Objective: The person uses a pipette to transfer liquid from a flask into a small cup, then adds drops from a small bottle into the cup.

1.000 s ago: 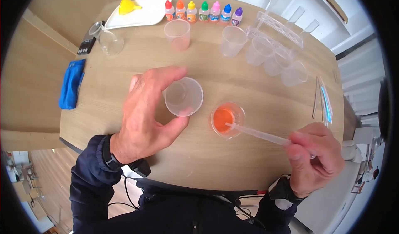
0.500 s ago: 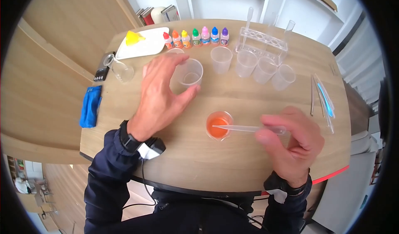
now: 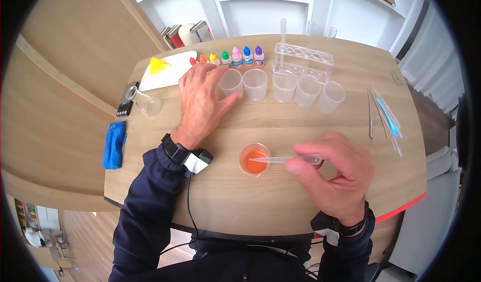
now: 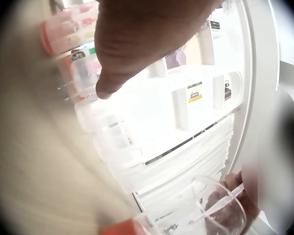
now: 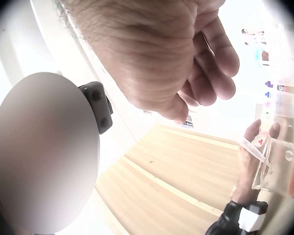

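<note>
My left hand (image 3: 203, 99) holds a clear plastic cup (image 3: 230, 83) between thumb and fingers, at the left end of a row of similar cups. In the left wrist view a thumb lies against that cup (image 4: 85, 73). Behind the hand, hidden in the head view, stands a cup with pinkish liquid (image 4: 68, 30). My right hand (image 3: 338, 174) pinches a plastic dropper pipette (image 3: 280, 159) by its bulb. Its tip is over a small clear beaker (image 3: 241, 154) at the front, which contains orange liquid (image 3: 254, 166).
Colour bottles (image 3: 247, 56) line the back beside a white tray (image 3: 175, 71) with a yellow funnel (image 3: 158, 65). A test tube rack (image 3: 305, 54) stands behind several cups (image 3: 307, 91). Left are a flask (image 3: 148, 105), scale (image 3: 124, 106) and blue cloth (image 3: 114, 144); stirring tools (image 3: 386, 114) lie right.
My left hand has carried the cup away from beside the beaker to the row at the back. The right hand still has the pipette over the beaker. The head view has tilted up.
</note>
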`<state>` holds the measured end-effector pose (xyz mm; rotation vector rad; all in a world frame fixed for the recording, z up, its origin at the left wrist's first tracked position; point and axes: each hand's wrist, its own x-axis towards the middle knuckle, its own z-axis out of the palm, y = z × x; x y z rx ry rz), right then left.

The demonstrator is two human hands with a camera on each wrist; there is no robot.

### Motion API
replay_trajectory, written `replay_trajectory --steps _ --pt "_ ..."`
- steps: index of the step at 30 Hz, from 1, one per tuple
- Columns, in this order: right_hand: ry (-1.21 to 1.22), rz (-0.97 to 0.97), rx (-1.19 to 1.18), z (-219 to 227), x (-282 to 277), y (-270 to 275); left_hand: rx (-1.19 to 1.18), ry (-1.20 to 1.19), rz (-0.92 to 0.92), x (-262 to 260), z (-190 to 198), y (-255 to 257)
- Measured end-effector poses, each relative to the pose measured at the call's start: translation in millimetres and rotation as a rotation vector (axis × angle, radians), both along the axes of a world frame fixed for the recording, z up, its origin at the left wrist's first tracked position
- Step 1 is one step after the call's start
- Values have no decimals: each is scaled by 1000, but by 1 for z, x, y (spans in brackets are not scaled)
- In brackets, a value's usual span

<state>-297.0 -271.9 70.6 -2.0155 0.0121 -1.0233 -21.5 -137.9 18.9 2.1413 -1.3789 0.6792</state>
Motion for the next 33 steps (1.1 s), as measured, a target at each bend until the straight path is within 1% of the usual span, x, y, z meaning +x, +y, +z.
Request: replay_trajectory --steps 6,9,12,15,18,21,24,27,30,33 --pt "20 19 -15 5 -1 0 29 -6 47 6 -8 0" --pt "20 18 -27 4 0 0 33 18 38 8 -9 1" --pt "11 12 -29 3 0 0 2 54 20 6 -8 2" --pt "-2 9 -25 1 0 -1 -75 34 4 4 -3 9" --pt "-20 3 -24 0 -1 -2 -78 152 5 8 5 27" --pt "-25 -12 12 4 -5 -2 -94 326 85 14 -4 44" --pt "-54 -9 50 2 -4 -3 -72 528 71 16 -9 53" --pt "-64 -7 52 1 -4 -4 -69 651 76 20 -13 49" --pt "-56 -6 50 1 -4 -3 -99 829 87 16 -12 40" --pt "-57 0 57 1 -4 -2 -192 910 -24 23 -23 39"
